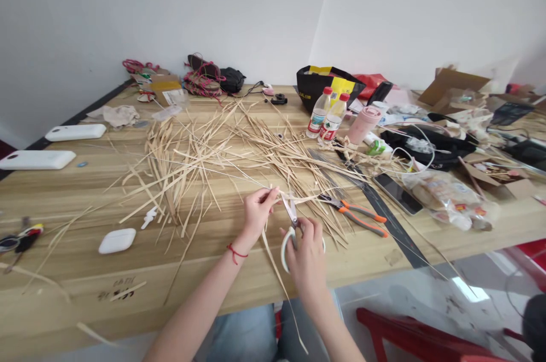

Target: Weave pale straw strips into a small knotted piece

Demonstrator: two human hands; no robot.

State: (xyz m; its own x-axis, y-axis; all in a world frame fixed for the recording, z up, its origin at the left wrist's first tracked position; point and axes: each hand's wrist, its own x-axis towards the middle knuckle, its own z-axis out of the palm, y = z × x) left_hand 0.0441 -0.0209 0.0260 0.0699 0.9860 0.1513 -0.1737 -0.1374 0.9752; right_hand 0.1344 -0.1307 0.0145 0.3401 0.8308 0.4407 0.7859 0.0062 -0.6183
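Observation:
My left hand pinches a thin pale straw strip that hangs down past the table's front edge. My right hand grips white-handled scissors, whose blades point up at the strip just beside my left fingertips. A red thread circles my left wrist. Behind both hands a wide heap of loose straw strips lies spread over the wooden table.
Orange-handled pliers and a long dark ruler lie right of my hands. A phone, two water bottles, a pink cup, bags and boxes crowd the right. A white earbud case and two white power banks lie left. A red chair stands below.

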